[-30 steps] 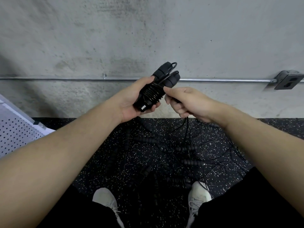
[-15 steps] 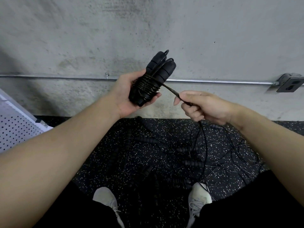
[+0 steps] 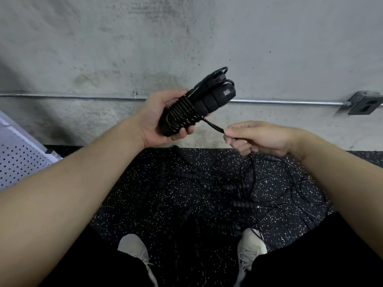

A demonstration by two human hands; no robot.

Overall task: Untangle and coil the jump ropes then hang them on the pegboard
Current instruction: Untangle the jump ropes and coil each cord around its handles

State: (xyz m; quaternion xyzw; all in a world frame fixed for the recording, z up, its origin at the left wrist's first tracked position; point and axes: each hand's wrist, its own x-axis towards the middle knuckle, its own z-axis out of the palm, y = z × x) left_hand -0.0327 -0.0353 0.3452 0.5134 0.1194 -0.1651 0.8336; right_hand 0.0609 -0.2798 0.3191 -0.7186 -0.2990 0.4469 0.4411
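My left hand [image 3: 157, 121] grips a pair of black foam jump rope handles [image 3: 215, 96] held side by side, with several turns of thin black cord [image 3: 182, 112] wound around them. A taut stretch of the same cord [image 3: 213, 126] runs down and right to my right hand [image 3: 255, 137], which pinches it between thumb and fingers. From that hand the cord drops to the floor. A tangle of other black jump ropes [image 3: 238, 193] with ribbed handles lies on the speckled floor below my hands.
A grey concrete wall with a metal conduit [image 3: 83, 97] and an outlet box [image 3: 364, 102] stands ahead. A white pegboard [image 3: 18, 162] leans at the far left. My two white shoes [image 3: 134, 251] stand on the black speckled rubber floor [image 3: 128, 204].
My right hand has pulled away from the handles to the right and down, drawing the cord taut. My left hand has tilted the wrapped handles slightly.
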